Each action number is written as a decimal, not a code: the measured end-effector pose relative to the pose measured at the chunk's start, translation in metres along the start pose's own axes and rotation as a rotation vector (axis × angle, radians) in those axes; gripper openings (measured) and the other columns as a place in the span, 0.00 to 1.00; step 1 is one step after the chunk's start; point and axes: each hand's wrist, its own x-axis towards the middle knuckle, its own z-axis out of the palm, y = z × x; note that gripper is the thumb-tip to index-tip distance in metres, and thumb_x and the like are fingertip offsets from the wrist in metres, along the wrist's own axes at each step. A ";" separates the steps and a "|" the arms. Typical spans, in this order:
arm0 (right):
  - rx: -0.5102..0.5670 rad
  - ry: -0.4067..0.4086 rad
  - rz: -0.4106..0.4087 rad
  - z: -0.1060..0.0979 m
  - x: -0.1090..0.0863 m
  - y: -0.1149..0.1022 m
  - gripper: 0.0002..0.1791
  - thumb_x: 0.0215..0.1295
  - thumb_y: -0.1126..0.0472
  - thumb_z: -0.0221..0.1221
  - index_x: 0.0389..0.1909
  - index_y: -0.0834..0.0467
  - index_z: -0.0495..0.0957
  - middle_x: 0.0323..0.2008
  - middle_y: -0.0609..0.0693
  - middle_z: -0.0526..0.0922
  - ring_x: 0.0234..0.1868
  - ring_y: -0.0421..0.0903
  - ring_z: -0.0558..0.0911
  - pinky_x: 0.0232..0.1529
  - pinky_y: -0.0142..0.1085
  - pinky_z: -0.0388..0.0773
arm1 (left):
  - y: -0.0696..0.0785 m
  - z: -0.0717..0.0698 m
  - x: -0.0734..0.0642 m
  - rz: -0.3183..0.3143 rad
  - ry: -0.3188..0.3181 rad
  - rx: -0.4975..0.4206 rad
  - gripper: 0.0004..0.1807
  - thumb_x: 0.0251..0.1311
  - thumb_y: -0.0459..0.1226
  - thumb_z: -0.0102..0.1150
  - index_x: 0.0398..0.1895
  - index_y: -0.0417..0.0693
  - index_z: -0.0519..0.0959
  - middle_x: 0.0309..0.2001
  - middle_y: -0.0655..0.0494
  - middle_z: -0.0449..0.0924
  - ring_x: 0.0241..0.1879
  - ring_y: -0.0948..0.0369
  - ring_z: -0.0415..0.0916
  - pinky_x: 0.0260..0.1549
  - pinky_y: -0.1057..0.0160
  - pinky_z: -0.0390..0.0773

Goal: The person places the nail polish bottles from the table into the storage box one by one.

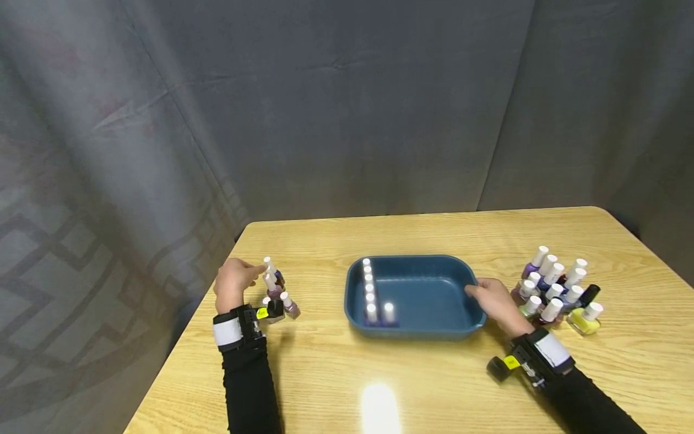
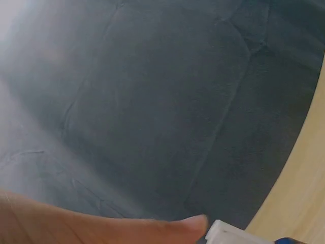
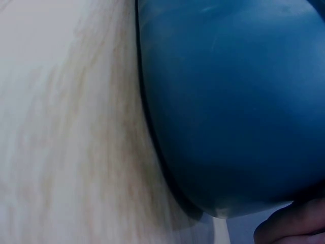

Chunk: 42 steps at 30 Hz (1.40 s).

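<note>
At the left of the table, my left hand [image 1: 234, 282] pinches the white cap of a dark blue nail polish bottle [image 1: 279, 277]. The left wrist view shows the thumb [image 2: 172, 229] right against that white cap [image 2: 231, 235]. Mauve and pinkish nail polish bottles [image 1: 291, 306] stand close by, partly behind the wrist camera. My right hand [image 1: 496, 304] grips the right end of a blue plastic tray [image 1: 414, 333], thumb over its rim. Inside the tray's left end, several white-capped bottles [image 1: 370, 298] form a row, with one more bottle [image 1: 389, 313] beside the front one.
Right of the tray, near my right hand, several nail polish bottles [image 1: 553, 292] are clustered, most white-capped, one with a black cap [image 1: 590, 294]. A yellow bottle [image 1: 584, 321] tilts at their front. A grey curtain [image 1: 352, 120] hangs behind the wooden table [image 1: 325, 374].
</note>
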 end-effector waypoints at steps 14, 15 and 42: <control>0.002 -0.003 0.004 0.000 -0.002 -0.001 0.20 0.63 0.61 0.45 0.45 0.74 0.73 0.31 0.55 0.79 0.29 0.39 0.75 0.29 0.31 0.73 | 0.007 0.009 0.003 0.016 -0.073 0.107 0.17 0.51 0.44 0.59 0.19 0.38 0.81 0.21 0.49 0.81 0.21 0.59 0.72 0.18 0.64 0.66; 0.003 -0.004 0.005 0.000 -0.002 -0.001 0.20 0.63 0.61 0.45 0.44 0.74 0.73 0.29 0.54 0.79 0.29 0.39 0.75 0.28 0.31 0.73 | 0.007 0.009 0.003 0.023 -0.069 0.106 0.16 0.52 0.43 0.59 0.20 0.38 0.81 0.21 0.49 0.81 0.22 0.59 0.73 0.18 0.64 0.66; 0.000 0.008 0.000 -0.001 0.000 -0.001 0.18 0.63 0.61 0.45 0.39 0.73 0.75 0.24 0.49 0.77 0.26 0.38 0.74 0.26 0.30 0.72 | 0.069 -0.004 -0.070 0.510 0.305 -0.013 0.11 0.56 0.40 0.60 0.28 0.40 0.84 0.24 0.48 0.83 0.16 0.59 0.71 0.20 0.65 0.66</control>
